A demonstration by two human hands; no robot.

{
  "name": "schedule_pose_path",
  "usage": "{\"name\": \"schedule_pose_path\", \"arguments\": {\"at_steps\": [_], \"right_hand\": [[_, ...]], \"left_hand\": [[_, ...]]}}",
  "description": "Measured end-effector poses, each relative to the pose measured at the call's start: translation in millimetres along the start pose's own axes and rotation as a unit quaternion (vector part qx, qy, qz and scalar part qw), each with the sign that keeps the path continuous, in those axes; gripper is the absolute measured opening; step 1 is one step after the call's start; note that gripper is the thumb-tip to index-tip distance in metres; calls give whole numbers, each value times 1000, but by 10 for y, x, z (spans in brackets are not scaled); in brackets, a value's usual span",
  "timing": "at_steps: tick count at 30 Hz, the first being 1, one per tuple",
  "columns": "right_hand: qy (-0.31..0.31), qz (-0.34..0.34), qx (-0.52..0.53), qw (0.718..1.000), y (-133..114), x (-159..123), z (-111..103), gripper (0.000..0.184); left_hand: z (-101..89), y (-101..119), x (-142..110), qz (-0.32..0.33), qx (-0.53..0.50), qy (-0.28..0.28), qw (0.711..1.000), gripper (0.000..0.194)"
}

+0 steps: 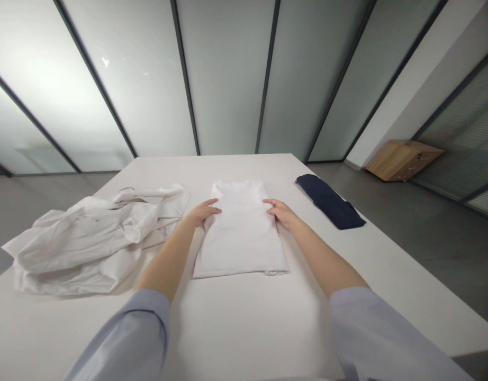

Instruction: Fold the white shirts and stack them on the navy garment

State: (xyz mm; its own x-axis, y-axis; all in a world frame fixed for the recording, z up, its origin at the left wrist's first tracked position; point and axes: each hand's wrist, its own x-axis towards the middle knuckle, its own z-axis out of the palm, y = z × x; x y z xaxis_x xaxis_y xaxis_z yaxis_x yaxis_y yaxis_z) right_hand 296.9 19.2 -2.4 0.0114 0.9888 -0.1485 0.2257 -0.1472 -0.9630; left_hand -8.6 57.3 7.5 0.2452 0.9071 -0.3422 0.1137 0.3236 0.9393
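Head view: one table (244,328), pale, bearing three lots of cloth; two bare hands at the middle lot.

Item, white cloth (242,238): at table centre, flat, folded to a rough rectangle, narrower at the far end. Near edge almost straight; a small thick roll of fabric shows at the near right corner.

Item, left hand (204,210): at the left edge of the white cloth, far half; thumb and index finger slightly parted, tips on the fabric.

Item, right hand (282,211): at the right edge, nearly level with the left, similarly posed. Whether the fingers of either hand pinch the cloth or merely rest on it, cannot tell.

Item, heap (89,238): white fabric, left side of table, loose and creased, just beside the left forearm.

Item, navy cloth (331,203): right side, far half, near the table's right edge; a long, compact, flat shape, apart from both hands.

Condition, as judged: white cloth largely folded, its near right corner not quite flush; navy cloth seemingly folded; heap unfolded.

Surroundings: frosted wall (228,79) beyond; wooden cabinet (403,159), far right.
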Motion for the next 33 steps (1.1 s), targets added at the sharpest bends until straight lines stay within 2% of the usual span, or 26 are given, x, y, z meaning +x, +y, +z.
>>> {"name": "schedule_pose_path", "arguments": {"at_steps": [4,10,15,17,19,22,24,26,28,29,30,33], "right_hand": [[0,8,38,999,-3,1,-4,61],[6,3,76,997,25,24,-12,57],[-2,-11,75,997,45,58,-31,56],[5,-30,13,999,20,64,-36,60],[27,-63,-96,993,-24,64,-38,59],[59,-131,-274,951,-119,47,-51,47],[89,-187,-357,911,-204,13,-80,37],[119,-247,-393,878,-318,-45,-132,29],[114,-287,-382,871,-476,-117,-203,24],[95,-292,-365,879,-572,-153,-240,22],[71,-288,-343,891,-675,-183,-276,21],[18,-263,-253,931,-984,-207,-343,17]], "left_hand": [[-3,18,-27,12,15,-9,1000,91],[73,0,-38,26,-39,-54,997,61],[74,-12,-36,49,-15,-48,998,72],[81,-21,-18,75,35,-23,996,73],[91,-18,10,114,128,29,985,65],[88,49,20,171,312,95,930,46],[56,153,-30,209,414,111,879,34],[-1,309,-138,272,481,132,823,27],[-77,514,-292,339,512,144,776,26],[-117,630,-377,358,514,134,768,26],[-157,752,-463,361,510,109,773,28],[-262,1104,-668,298,460,21,836,37]]}}
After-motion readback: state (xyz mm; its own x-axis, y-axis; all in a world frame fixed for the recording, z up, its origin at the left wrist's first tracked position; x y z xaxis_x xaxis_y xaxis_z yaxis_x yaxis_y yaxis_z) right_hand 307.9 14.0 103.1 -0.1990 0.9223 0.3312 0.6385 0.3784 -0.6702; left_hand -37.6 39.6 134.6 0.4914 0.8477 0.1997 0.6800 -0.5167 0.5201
